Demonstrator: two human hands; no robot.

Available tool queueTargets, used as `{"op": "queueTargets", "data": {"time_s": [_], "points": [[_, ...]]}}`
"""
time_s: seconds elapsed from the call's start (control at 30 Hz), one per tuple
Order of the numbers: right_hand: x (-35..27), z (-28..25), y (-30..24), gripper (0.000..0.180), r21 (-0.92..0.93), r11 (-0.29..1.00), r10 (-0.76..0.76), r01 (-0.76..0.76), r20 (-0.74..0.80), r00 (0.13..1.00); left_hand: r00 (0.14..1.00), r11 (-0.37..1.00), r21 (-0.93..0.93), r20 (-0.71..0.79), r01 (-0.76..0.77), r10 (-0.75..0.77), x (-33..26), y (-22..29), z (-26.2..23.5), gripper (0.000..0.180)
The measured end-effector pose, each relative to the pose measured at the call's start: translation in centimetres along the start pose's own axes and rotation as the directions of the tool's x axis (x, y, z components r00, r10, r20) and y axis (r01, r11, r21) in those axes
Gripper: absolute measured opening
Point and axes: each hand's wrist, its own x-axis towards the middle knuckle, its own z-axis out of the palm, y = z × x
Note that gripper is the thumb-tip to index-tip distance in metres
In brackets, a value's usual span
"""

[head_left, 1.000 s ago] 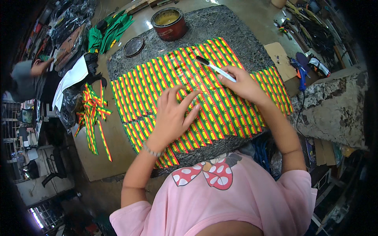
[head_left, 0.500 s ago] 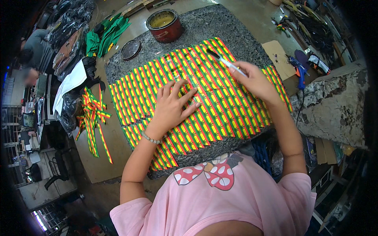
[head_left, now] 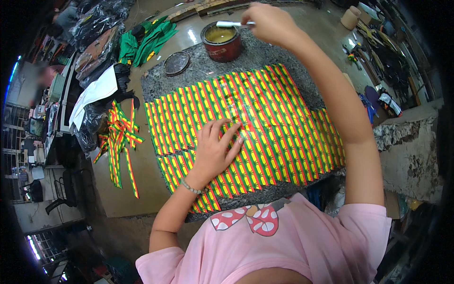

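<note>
A sheet of red, yellow and green striped strips (head_left: 265,118) lies on a grey stone slab (head_left: 265,54). My left hand (head_left: 215,146) presses flat on the sheet, fingers spread. My right hand (head_left: 265,21) reaches far forward and holds a white-handled brush (head_left: 231,23) over a red can (head_left: 221,41) of yellowish glue at the slab's far edge.
The can's round lid (head_left: 176,63) lies left of the can. Loose striped strips (head_left: 118,142) pile on the table to the left, with green cloth (head_left: 146,40) and white paper (head_left: 97,92) beyond. Tools (head_left: 378,52) clutter the right side. A rough concrete block (head_left: 406,151) stands at right.
My right hand has lifted the brush off the striped sheet and carried it forward to the glue can. My left hand stays pressed on the sheet.
</note>
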Motion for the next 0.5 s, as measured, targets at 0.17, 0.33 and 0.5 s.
{"op": "queueTargets", "data": {"time_s": [0.17, 0.33, 0.5], "points": [[6.4, 3.2, -4.9, 0.032, -0.25, 0.967, 0.059, 0.046, 0.396, 0.916, 0.999, 0.999, -0.024, 0.029, 0.035, -0.034, -0.8, 0.1, -1.1, 0.036], [7.5, 4.7, -0.5, 0.028, -0.081, 0.996, 0.058, -0.034, 0.314, 0.948, 0.965, 0.971, -0.004, -0.113, 0.237, -0.236, -4.1, -2.0, -4.1, 0.031], [2.5, 5.4, 4.0, 0.028, 0.691, 0.661, 0.142, -0.292, 0.268, 0.953, 0.806, 0.92, -0.004, -0.481, 0.391, -0.345, -7.2, -8.4, -6.5, 0.027]]}}
